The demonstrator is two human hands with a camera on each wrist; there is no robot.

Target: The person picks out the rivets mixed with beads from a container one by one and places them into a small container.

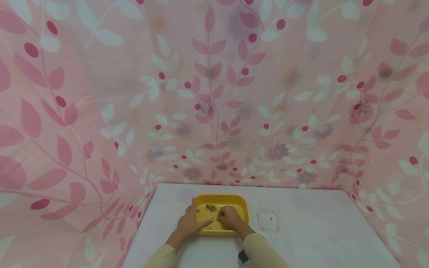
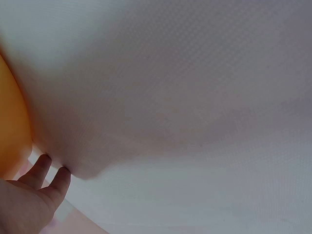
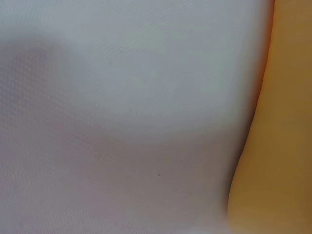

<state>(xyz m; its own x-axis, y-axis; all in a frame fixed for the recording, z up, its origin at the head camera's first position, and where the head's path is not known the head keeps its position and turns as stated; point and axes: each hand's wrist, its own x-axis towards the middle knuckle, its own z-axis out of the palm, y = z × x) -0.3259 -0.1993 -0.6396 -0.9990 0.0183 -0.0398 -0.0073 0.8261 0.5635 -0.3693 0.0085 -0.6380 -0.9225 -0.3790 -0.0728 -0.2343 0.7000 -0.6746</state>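
Note:
A yellow tray [image 1: 221,233] stands on the white table, with several small, dark, shiny round pieces [image 1: 211,208] clustered inside; they are too small to identify. One more round piece [image 1: 197,211] lies near its left wall. My left hand [image 1: 188,223] is at the tray's left side, fingers extended along the outside and thumb reaching over the rim. Its fingertips [image 2: 62,171] touch the table beside the tray in the left wrist view. Inside the tray, my right hand [image 1: 230,217] has curled fingers; whether they pinch a piece is hidden. A tiny dark piece [image 1: 213,218] shows beside the left thumb.
Right of the tray sits a small clear container [image 1: 267,221] with one small piece [image 1: 271,219] in it. A dark object [image 1: 243,256] shows by the right sleeve. Pink leaf-patterned cloth [image 1: 214,111] hangs behind and beside the table [image 1: 321,223].

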